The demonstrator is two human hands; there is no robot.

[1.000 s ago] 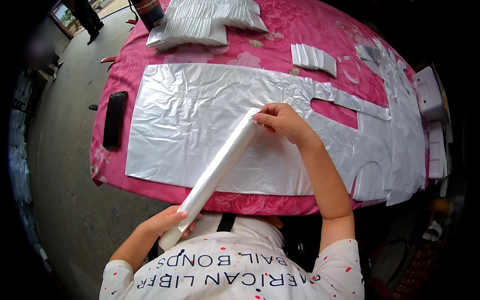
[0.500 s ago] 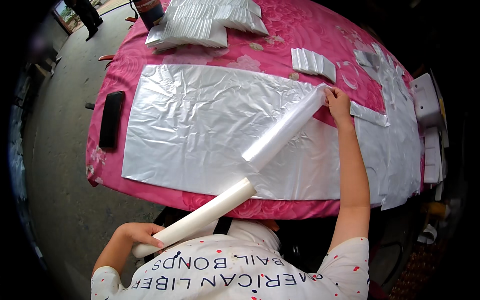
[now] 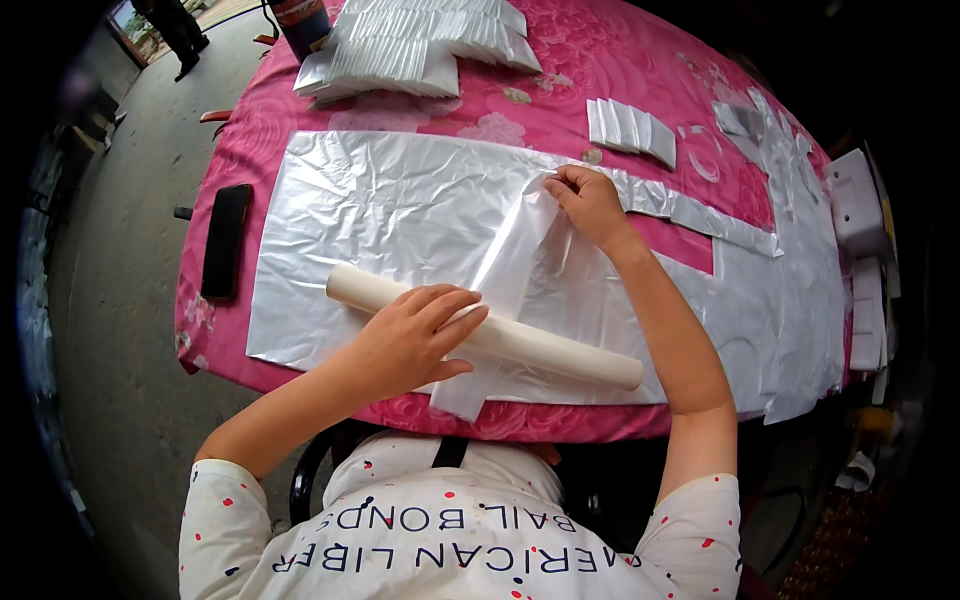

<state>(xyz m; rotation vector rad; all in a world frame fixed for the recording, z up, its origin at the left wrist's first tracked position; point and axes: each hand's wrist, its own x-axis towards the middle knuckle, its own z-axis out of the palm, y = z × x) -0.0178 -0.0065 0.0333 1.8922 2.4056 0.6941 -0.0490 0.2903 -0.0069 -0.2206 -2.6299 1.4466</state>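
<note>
My left hand (image 3: 425,325) lies palm down across a white tube (image 3: 575,358), fingers stretched out and thumb apart below it. The tube rests at a slant over a strip of clear plastic film (image 3: 510,240), whose lower end shows past the tube near the table's front edge. At the far end of that strip, my right hand (image 3: 590,200) is closed in a pinch on the film, its fingertips raised just above the silver sheeting. Beneath everything spreads a large, wrinkled silver plastic sheet (image 3: 350,215).
A pink flowered cloth (image 3: 560,110) covers the table. Stacks of folded silver packets (image 3: 400,60) stand at the back beside a dark container (image 3: 300,25); a smaller packet row (image 3: 632,132) lies right. A black phone (image 3: 226,240) is at left. Farther off, a person's legs (image 3: 175,35) show.
My left hand has brought the white tube up from my lap onto the film and turned it crosswise. My right hand has moved left with the film's end, which now lies more upright.
</note>
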